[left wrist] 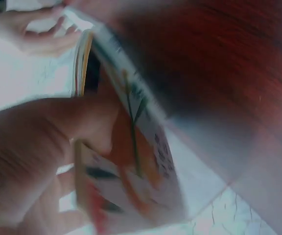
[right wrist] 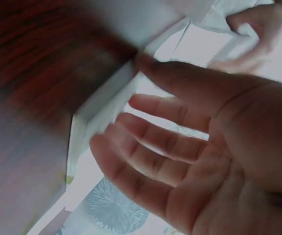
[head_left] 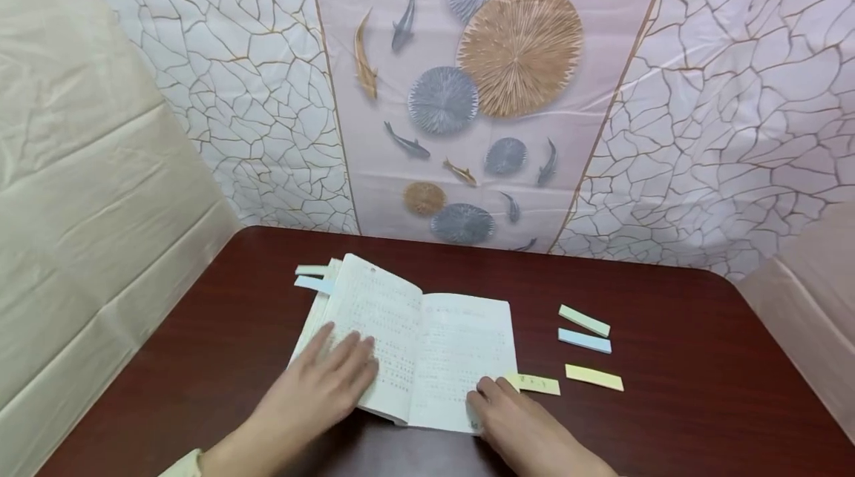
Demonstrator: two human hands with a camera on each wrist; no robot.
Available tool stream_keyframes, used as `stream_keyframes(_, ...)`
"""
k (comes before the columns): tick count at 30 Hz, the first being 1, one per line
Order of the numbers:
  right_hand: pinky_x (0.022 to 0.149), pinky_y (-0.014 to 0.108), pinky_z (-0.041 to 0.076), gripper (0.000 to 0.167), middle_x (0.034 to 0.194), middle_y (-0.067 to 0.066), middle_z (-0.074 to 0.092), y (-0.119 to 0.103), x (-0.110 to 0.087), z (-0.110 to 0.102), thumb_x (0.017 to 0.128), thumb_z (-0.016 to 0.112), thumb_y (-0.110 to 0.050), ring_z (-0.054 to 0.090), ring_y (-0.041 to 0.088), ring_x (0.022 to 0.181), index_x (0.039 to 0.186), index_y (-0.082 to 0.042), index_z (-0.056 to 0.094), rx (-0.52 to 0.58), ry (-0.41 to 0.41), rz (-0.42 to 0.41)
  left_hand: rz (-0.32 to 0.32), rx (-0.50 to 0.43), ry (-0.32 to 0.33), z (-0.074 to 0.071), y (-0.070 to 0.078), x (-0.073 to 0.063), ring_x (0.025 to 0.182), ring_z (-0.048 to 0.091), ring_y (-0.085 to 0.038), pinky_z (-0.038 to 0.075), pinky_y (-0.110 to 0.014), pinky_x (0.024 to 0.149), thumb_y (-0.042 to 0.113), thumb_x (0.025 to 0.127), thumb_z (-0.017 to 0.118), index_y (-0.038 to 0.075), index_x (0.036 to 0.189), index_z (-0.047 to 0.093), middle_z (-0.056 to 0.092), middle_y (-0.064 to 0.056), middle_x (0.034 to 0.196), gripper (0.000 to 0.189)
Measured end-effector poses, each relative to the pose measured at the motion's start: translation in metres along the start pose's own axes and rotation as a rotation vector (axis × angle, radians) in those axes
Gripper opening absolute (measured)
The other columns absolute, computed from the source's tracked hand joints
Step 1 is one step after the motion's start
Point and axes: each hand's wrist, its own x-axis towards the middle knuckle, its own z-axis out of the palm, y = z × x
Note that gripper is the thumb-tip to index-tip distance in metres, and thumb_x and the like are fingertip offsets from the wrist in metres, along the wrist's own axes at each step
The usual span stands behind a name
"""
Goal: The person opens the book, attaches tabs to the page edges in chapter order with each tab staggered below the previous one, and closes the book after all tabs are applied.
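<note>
An open book point(head_left: 461, 351) with lined, written pages lies on the table. My left hand point(head_left: 327, 380) holds its raised left part, fingers spread over the page. In the left wrist view, the thumb bears against the illustrated cover point(left wrist: 148, 147) from below. Over the lower right corner, my right hand point(head_left: 517, 418) rests with relaxed, bent fingers; its thumb point(right wrist: 175, 78) is by the book's lower edge in the right wrist view. A yellow sticky tab point(head_left: 539, 384) with writing juts from the right page beside that hand. Green point(head_left: 310, 269) and blue point(head_left: 314, 284) tabs stick out on the left.
Right of the book, a green strip point(head_left: 584, 320), a blue strip point(head_left: 584, 340) and a yellow strip point(head_left: 594, 377) lie loose on the dark red table point(head_left: 695, 388). A patterned curtain point(head_left: 601, 188) hangs behind the table's far edge.
</note>
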Motion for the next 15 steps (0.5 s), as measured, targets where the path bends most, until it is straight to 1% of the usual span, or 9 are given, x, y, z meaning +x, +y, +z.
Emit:
stream_keyframes(2, 0.060, 0.021, 0.039, 0.034, 0.082, -0.002, 0.049, -0.001, 0.002, 0.003, 0.071, 0.074, 0.014, 0.046, 0.014, 0.071, 0.088, -0.011, 0.058, -0.029, 0.022, -0.005, -0.107, -0.065, 0.018, -0.010, -0.005, -0.002, 0.117, 0.070, -0.027, 0.056, -0.054, 0.097, -0.001, 0.099, 0.035, 0.012, 0.118, 0.074, 0.072, -0.012, 0.131, 0.045)
stream_keyframes(3, 0.060, 0.022, 0.040, 0.033, 0.083, -0.001, 0.051, -0.001, 0.003, 0.003, 0.072, 0.076, 0.013, 0.048, 0.014, 0.072, 0.089, -0.011, 0.060, -0.030, 0.024, 0.001, -0.160, -0.109, 0.040, -0.014, -0.007, -0.002, 0.120, 0.068, -0.030, 0.056, -0.055, 0.097, 0.000, 0.100, 0.032, 0.009, 0.123, 0.072, 0.069, -0.016, 0.135, 0.048)
stream_keyframes(6, 0.062, 0.024, 0.044, 0.028, 0.085, -0.003, 0.053, 0.000, 0.003, 0.000, 0.078, 0.081, 0.005, 0.051, 0.013, 0.076, 0.092, -0.011, 0.062, 0.068, 0.018, 0.045, -0.290, -0.250, 0.127, -0.022, -0.009, 0.001, 0.131, 0.061, -0.036, 0.053, -0.054, 0.102, 0.009, 0.103, 0.028, 0.002, 0.142, 0.063, 0.058, -0.023, 0.148, 0.053)
stream_keyframes(8, 0.069, 0.027, 0.050, 0.023, 0.095, -0.004, 0.060, -0.001, 0.004, -0.005, 0.086, 0.082, -0.005, 0.056, 0.013, 0.083, 0.104, -0.009, 0.067, 0.212, 0.005, 0.115, -0.346, -0.330, 0.198, -0.023, -0.008, 0.004, 0.135, 0.058, -0.039, 0.047, -0.049, 0.112, 0.014, 0.100, 0.035, -0.003, 0.148, 0.056, 0.054, -0.026, 0.151, 0.054)
stream_keyframes(9, 0.073, 0.028, 0.053, 0.024, 0.102, -0.003, 0.064, -0.002, 0.004, -0.009, 0.091, 0.080, -0.010, 0.060, 0.013, 0.087, 0.112, -0.008, 0.068, 0.313, 0.004, 0.159, -0.369, -0.371, 0.224, -0.023, -0.007, 0.007, 0.136, 0.056, -0.041, 0.043, -0.046, 0.117, 0.013, 0.098, 0.043, -0.005, 0.150, 0.052, 0.052, -0.027, 0.152, 0.056)
stream_keyframes(10, 0.076, 0.029, 0.055, 0.030, 0.109, -0.001, 0.066, -0.003, 0.005, -0.013, 0.095, 0.078, -0.015, 0.062, 0.015, 0.091, 0.121, -0.007, 0.067, 0.419, 0.008, 0.199, -0.394, -0.417, 0.239, -0.023, -0.006, 0.009, 0.137, 0.054, -0.042, 0.039, -0.041, 0.121, 0.012, 0.095, 0.052, -0.007, 0.152, 0.049, 0.051, -0.028, 0.154, 0.060)
stream_keyframes(11, 0.080, 0.031, 0.057, 0.038, 0.118, 0.002, 0.067, -0.004, 0.006, -0.017, 0.099, 0.076, -0.019, 0.066, 0.018, 0.097, 0.133, -0.006, 0.063, 0.525, 0.010, 0.240, -0.420, -0.458, 0.244, -0.022, -0.004, 0.011, 0.139, 0.053, -0.042, 0.038, -0.039, 0.121, 0.013, 0.092, 0.061, -0.008, 0.154, 0.045, 0.049, -0.028, 0.155, 0.067)
stream_keyframes(13, 0.086, 0.033, 0.059, 0.054, 0.136, 0.010, 0.065, -0.009, 0.010, -0.024, 0.104, 0.069, -0.026, 0.069, 0.025, 0.111, 0.151, -0.004, 0.052, 0.731, 0.040, 0.315, -0.485, -0.540, 0.214, -0.020, 0.001, 0.017, 0.141, 0.050, -0.040, 0.039, -0.038, 0.120, 0.015, 0.084, 0.077, -0.007, 0.159, 0.037, 0.046, -0.027, 0.158, 0.088)
stream_keyframes(15, 0.088, 0.033, 0.060, 0.060, 0.142, 0.014, 0.062, -0.013, 0.014, -0.032, 0.107, 0.065, -0.030, 0.070, 0.027, 0.116, 0.158, -0.005, 0.043, 0.902, 0.065, 0.371, -0.557, -0.631, 0.128, -0.017, 0.008, 0.023, 0.145, 0.047, -0.037, 0.045, -0.042, 0.115, 0.022, 0.080, 0.089, -0.002, 0.165, 0.026, 0.042, -0.023, 0.161, 0.108)
